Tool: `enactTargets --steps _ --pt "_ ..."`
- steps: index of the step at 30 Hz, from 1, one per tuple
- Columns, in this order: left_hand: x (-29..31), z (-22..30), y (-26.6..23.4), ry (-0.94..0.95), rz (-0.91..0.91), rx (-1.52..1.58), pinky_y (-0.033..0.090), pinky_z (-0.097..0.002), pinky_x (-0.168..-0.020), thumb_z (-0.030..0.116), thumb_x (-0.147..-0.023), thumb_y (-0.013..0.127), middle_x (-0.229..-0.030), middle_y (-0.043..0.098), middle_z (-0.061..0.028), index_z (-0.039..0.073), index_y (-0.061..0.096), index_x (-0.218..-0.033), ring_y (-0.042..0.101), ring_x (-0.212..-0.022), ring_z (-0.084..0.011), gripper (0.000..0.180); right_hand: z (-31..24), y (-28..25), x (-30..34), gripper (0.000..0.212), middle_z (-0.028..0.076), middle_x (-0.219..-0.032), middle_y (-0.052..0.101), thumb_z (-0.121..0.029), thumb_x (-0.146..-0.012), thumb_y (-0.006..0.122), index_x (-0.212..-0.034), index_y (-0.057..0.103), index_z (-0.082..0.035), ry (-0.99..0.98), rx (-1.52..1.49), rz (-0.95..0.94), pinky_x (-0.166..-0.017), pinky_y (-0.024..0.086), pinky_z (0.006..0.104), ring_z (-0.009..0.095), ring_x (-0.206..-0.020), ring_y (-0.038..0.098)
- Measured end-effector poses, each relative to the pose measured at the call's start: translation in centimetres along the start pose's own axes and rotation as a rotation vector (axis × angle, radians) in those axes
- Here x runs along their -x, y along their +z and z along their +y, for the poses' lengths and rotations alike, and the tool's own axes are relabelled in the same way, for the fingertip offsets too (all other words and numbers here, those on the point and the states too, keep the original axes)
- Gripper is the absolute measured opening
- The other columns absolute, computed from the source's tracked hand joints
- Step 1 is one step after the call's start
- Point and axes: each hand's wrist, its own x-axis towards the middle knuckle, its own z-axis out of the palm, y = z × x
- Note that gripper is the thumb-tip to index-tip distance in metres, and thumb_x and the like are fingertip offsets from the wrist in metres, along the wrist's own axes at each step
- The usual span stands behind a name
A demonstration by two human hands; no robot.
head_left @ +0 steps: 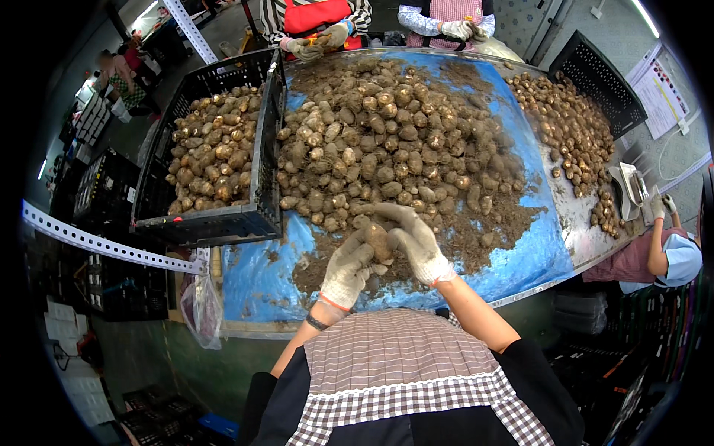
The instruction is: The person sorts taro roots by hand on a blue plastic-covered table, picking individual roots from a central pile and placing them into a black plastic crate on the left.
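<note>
While our left hand [348, 266] grips one tuber [378, 242], our right hand [420, 251] arches over it

As we look down, the left hand, in a pale glove, curls snugly around the brown tuber above the near side of the counter [576, 238]. The right hand, gloved too, is partly open: its fingers bend over the top and its thumb is beside the tuber, though we cannot tell whether it presses. Held low between both hands, the tuber is probably easier to steady and see.

Just beyond lies a broad heap of earthy tubers [401, 141], spread within reach. We think the blue sheet [539, 249] beneath it catches loose soil [487, 249]. To the left, a black crate [269, 149] contains more tubers [216, 149]; its raised walls likely stop them rolling out. At the right, another pile [561, 111] sits apart, presumably to avoid mixing.
</note>
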Motion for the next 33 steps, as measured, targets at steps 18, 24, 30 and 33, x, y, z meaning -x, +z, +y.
enactTargets --steps 18,24,30,33 --pt "0.2 -1.5 -0.5 -0.114 -0.205 -0.073 0.055 -0.028 -0.075 0.022 -0.102 0.053 -0.117 0.064 -0.0142 -0.006 0.041 -0.143 0.067 -0.096 -0.018 0.051 1.2 -0.8 -0.6 0.026 0.009 -0.08 0.067 -0.023 -0.096 0.063 -0.098 0.071 0.002 0.229 0.152 0.076 -0.072 0.052 0.0311 0.018 -0.075 0.063" --pt "0.0 -2.3 -1.0 0.331 -0.082 -0.964 0.056 -0.0252 -0.073 0.024 -0.107 0.037 -0.113 0.064 -0.0174 -0.004 0.045 -0.14 0.068 -0.094 -0.0196 0.043 0.2 -1.3 0.3 0.032 0.015 -0.106 0.067 -0.018 -0.099 0.044 -0.107 0.068 0.002 0.006 0.168 -0.097 -0.088 0.05 0.0364 0.027 -0.097 0.064" --pt "-1.7 -2.9 -0.2 -0.147 0.033 0.213 0.054 -0.0284 -0.061 0.038 -0.109 0.036 -0.101 0.066 -0.017 0.001 0.05 -0.132 0.067 -0.077 -0.0195 0.046 1.8 -1.5 0.6 0.031 0.015 -0.112 0.066 -0.024 -0.098 0.051 -0.111 0.065 0.001 -0.024 -0.117 -0.012 -0.09 0.051 0.0364 0.028 -0.101 0.063" --pt "-2.1 -3.1 -1.7 -0.225 0.074 0.221 0.055 -0.0303 -0.056 0.037 -0.107 0.042 -0.095 0.066 -0.0129 0.002 0.048 -0.137 0.065 -0.069 -0.0185 0.046 0.2 -1.4 0.4 0.033 0.015 -0.114 0.066 -0.025 -0.091 0.064 -0.112 0.065 0.001 -0.007 0.171 -0.056 -0.09 0.051 0.0372 0.027 -0.103 0.064"
